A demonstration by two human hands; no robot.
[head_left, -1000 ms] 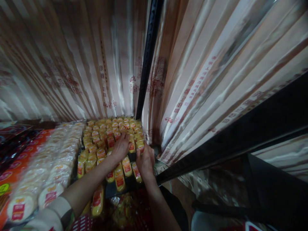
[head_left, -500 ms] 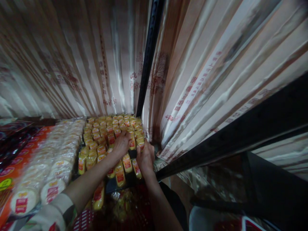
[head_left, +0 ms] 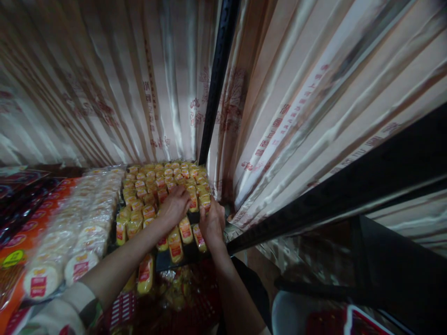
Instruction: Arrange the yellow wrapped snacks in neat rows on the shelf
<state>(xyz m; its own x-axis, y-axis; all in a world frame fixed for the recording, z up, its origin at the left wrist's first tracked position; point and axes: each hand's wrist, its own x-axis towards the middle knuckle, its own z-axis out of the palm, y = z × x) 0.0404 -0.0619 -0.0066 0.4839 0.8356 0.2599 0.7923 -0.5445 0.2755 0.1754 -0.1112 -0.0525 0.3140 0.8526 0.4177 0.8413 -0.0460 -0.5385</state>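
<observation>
With curled fingers, the left hand (head_left: 177, 203) is reaching among the yellow packets (head_left: 175, 247), and the right hand (head_left: 213, 221) is bending round their right edge; whether either is pinching one, I cannot tell. The packets are sitting in rows on a dark surface (head_left: 193, 254), with white round packs (head_left: 88, 235) lying leftward and pale curtains (head_left: 174, 88) hanging behind.

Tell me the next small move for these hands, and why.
I would probably ease the left hand and right hand gently toward each other, squaring up the two yellow packs between them. The hands flank those packs, and the rows behind sit close together, while the front packs lie looser, with black surface showing among them.
</observation>
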